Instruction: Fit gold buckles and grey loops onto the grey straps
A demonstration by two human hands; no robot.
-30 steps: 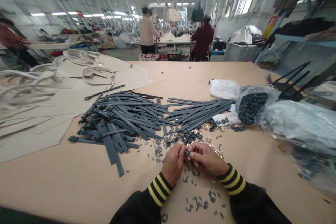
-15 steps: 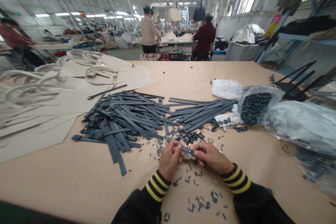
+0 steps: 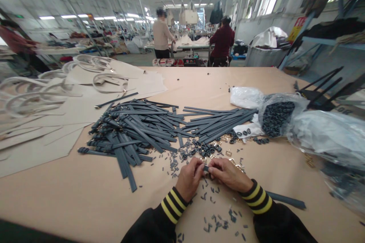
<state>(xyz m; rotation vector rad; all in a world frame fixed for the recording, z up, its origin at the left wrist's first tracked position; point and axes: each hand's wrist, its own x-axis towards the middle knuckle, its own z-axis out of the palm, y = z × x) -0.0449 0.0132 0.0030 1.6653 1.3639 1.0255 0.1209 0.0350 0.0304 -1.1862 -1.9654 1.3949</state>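
My left hand point(image 3: 188, 179) and my right hand point(image 3: 229, 174) pinch the end of a dark grey strap point(image 3: 286, 199) between their fingertips. The strap's other end sticks out to the right past my right sleeve; its middle is hidden by my hand and forearm. Just beyond my fingers lie gold buckles point(image 3: 228, 152) and small dark strap loops point(image 3: 196, 149). Small grey offcuts point(image 3: 218, 223) are scattered on the table below and left of my hands. Whether a buckle is on the held end is hidden by my fingers.
A heap of buckled straps point(image 3: 137, 125) lies left, with plain straps point(image 3: 222, 121) right of it. Pale bag panels with handles point(image 3: 65, 117) cover the table's left side. Plastic bags point(image 3: 278, 115), one full of loops, sit right. Several people point(image 3: 163, 34) work beyond the table point(image 3: 194, 87).
My hands have come closer together and slightly nearer to me, covering more of the strap. Its tail now shows to the right of my right sleeve.
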